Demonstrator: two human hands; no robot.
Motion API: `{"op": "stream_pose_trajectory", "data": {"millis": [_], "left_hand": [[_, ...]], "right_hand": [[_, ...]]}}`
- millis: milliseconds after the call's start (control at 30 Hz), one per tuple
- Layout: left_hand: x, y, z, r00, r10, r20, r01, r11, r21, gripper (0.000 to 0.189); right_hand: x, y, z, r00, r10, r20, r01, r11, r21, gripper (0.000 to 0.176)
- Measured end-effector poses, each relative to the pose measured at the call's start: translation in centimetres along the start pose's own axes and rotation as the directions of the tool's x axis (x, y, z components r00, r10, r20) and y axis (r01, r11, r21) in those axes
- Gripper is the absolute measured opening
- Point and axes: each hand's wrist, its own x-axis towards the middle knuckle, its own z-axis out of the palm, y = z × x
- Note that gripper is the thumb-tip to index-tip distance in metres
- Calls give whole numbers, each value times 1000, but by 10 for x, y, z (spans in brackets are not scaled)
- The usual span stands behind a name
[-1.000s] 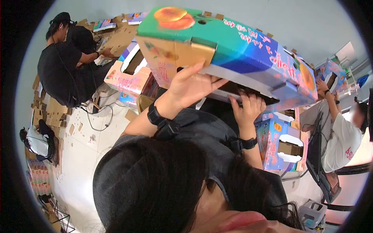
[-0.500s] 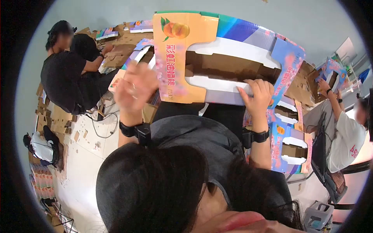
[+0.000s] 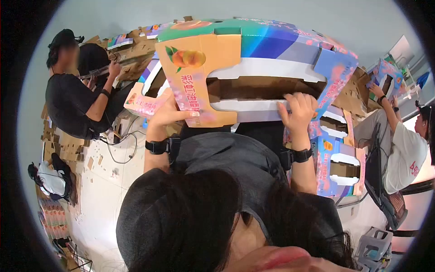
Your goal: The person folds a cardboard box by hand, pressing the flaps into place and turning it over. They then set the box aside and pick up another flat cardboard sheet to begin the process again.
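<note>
A large printed carton (image 3: 222, 113) with peaches on an orange panel stands right in front of me, its long cut-out opening facing me. On the carton's lower left corner lies my left hand (image 3: 168, 114), the thumb along the orange panel and the other fingers behind the box's edge. My right hand (image 3: 299, 111) grips the lower edge of the opening near the right end, fingers curled over the white flap and thumb on the near side.
Similar cartons stand at the left (image 3: 144, 103) and lower right (image 3: 324, 158). A person in black (image 3: 77, 99) sits at the left, a person in a white shirt (image 3: 403, 154) at the right with another carton (image 3: 387, 75). Cardboard scraps (image 3: 68, 147) lie about.
My left hand has come down from the air beside the carton onto its lower left corner. The carton has tilted, showing more of its top side. My right hand stays on the opening's edge.
</note>
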Motion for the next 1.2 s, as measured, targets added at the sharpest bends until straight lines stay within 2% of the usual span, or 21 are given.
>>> {"op": "stream_pose_trajectory", "data": {"millis": [67, 167, 267, 367, 400, 500, 600, 733, 867, 1000, 1100, 1200], "left_hand": [[-1, -4, 4, 999, 36, -9, -36, 995, -94, 76], [0, 7, 11, 993, 109, -49, -111, 992, -56, 71], [4, 8, 10, 989, 120, -85, -122, 992, -19, 67], [9, 7, 19, 973, 95, -211, -117, 989, -93, 63], [10, 6, 22, 970, 82, -229, -110, 987, -114, 62], [14, 4, 25, 957, 44, -286, -95, 982, -166, 59], [12, 8, 25, 963, 5, -271, -62, 977, -202, 59], [8, -2, 21, 962, -12, -273, -43, 980, -196, 57], [3, 6, 25, 973, 0, -233, -40, 985, -169, 57], [1, 6, 21, 977, -12, -212, 6, 1000, -27, 63], [-4, 2, 12, 994, 1, -108, 8, 997, 79, 74], [-7, 1, 13, 996, 21, -85, -26, 998, -52, 86]], "right_hand": [[-4, -2, 1, 1000, -4, -1, 4, 1000, -18, 24], [-12, -2, 2, 1000, 22, 1, -22, 999, -25, 23], [-7, -15, -3, 1000, 26, -14, -27, 997, -78, 24], [3, -36, 3, 998, 28, -51, -31, 998, -57, 32], [9, -46, -1, 998, 63, 4, -63, 998, -8, 40], [20, -64, 3, 998, 66, -20, -64, 996, 68, 53], [24, -77, 5, 996, 22, 82, -37, 982, 183, 60], [23, -86, 7, 948, -87, 305, -30, 933, 358, 78], [24, -93, 6, 926, -162, 341, -4, 900, 437, 81], [20, -97, 17, 931, -154, 330, 51, 952, 301, 73], [20, -96, 22, 936, -143, 323, 70, 972, 226, 67], [30, -92, 12, 926, -175, 335, 96, 966, 240, 66]]}}
